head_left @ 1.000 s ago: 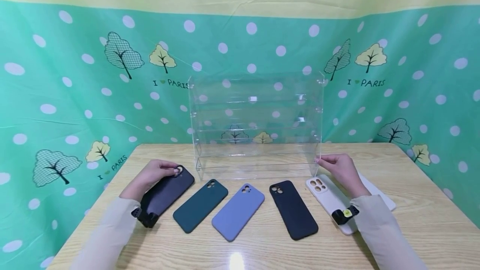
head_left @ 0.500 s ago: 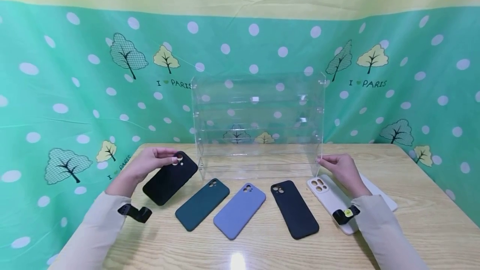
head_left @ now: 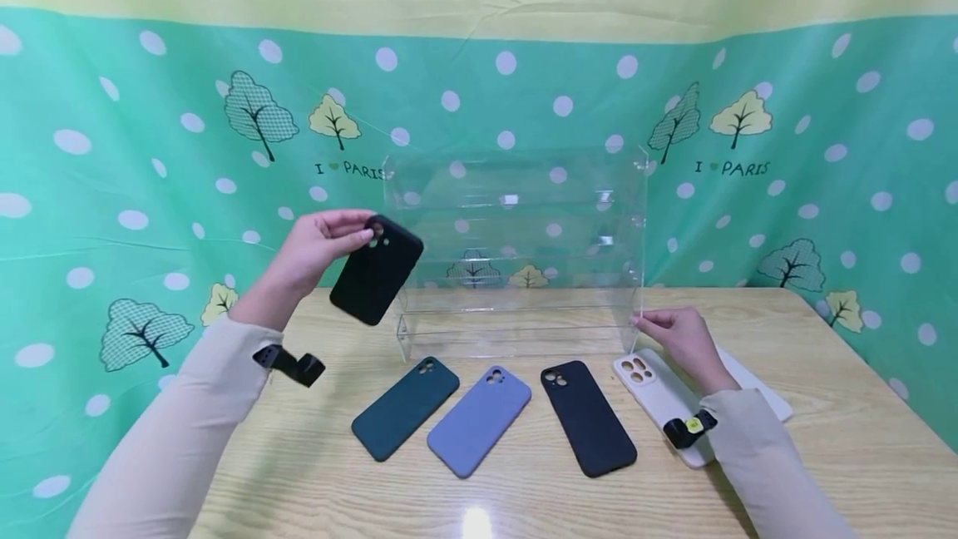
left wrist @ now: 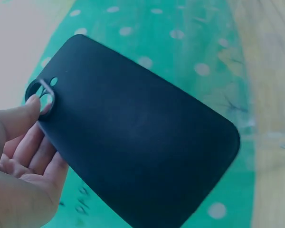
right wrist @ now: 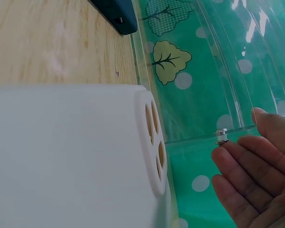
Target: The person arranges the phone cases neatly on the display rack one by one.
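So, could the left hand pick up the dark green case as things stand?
Probably not yet: the left hand is pinching a black case near one corner. Once freed, it likely could, as the dark green case lies close by on the table with nothing on top.

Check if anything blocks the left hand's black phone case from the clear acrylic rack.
Nothing visible does. In the head view, the black rectangular phone case, pinched by the left hand, overlaps the left edge of the clear acrylic rack; depth is unclear. The dark green phone case lies lower, on the wooden table.
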A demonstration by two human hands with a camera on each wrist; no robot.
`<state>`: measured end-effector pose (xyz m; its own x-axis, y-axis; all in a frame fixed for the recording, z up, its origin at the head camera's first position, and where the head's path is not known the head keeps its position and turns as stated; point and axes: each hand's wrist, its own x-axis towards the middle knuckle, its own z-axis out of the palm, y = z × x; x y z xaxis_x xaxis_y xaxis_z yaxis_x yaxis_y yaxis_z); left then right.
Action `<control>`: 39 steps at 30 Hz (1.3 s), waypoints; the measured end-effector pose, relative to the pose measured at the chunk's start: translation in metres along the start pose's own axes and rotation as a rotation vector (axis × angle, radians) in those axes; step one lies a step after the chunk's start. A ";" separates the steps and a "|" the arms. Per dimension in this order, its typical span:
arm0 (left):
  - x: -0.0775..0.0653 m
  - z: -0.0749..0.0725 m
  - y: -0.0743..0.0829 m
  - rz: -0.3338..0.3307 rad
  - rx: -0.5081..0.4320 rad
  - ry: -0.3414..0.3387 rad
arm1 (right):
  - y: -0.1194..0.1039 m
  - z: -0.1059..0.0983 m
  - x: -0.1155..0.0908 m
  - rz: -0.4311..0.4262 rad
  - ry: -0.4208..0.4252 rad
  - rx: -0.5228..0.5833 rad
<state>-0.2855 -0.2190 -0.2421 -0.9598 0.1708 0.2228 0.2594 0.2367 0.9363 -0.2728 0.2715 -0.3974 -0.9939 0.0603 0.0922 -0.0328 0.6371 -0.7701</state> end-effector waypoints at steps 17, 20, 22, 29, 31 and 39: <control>0.061 0.055 0.088 0.028 -0.150 0.068 | 0.006 0.002 -0.004 -0.033 0.040 0.003; 0.070 0.064 0.099 0.035 -0.207 0.080 | 0.007 0.001 -0.004 -0.026 0.043 -0.002; 0.076 0.069 0.106 0.047 -0.237 0.088 | 0.007 0.001 -0.004 -0.032 0.047 -0.007; 0.095 0.084 0.127 0.056 -0.355 0.131 | 0.005 0.002 -0.004 -0.049 0.054 0.001; 0.100 0.089 0.131 0.060 -0.381 0.144 | 0.004 0.003 -0.004 -0.046 0.048 0.007; 0.122 0.115 0.145 0.076 -0.523 0.198 | 0.001 0.004 -0.004 -0.038 0.047 0.017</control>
<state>-0.3525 -0.0542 -0.1105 -0.9553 -0.0253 0.2945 0.2894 -0.2839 0.9142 -0.2691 0.2694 -0.4011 -0.9859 0.0725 0.1507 -0.0726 0.6266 -0.7760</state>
